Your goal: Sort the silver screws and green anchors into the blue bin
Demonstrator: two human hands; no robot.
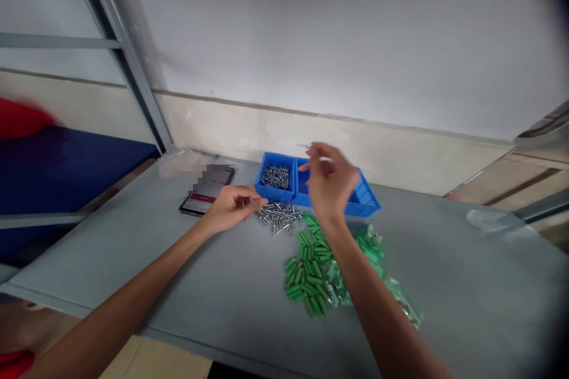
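My left hand (235, 206) is closed in a pinch at the left edge of a loose pile of metal screws (282, 219); whatever lies between its fingertips is too small to make out. My right hand (332, 183), blurred by motion, is raised over a long blue bin (365, 201). A thin, pale, screw-like piece (303, 145) sticks out from its pinched fingertips. Left of the long bin stands a smaller blue bin (275, 194) holding many metal screws. Many green ribbed wall plugs (306, 278) lie heaped in front, partly behind my right forearm.
Clear plastic bags (338, 284) with green pieces lie beside the plugs. A phone (208, 189) rests left of the bins, near a crumpled clear bag (180, 163). Another clear plastic piece (484, 220) is at right. A metal post (128, 53) stands at the table's left.
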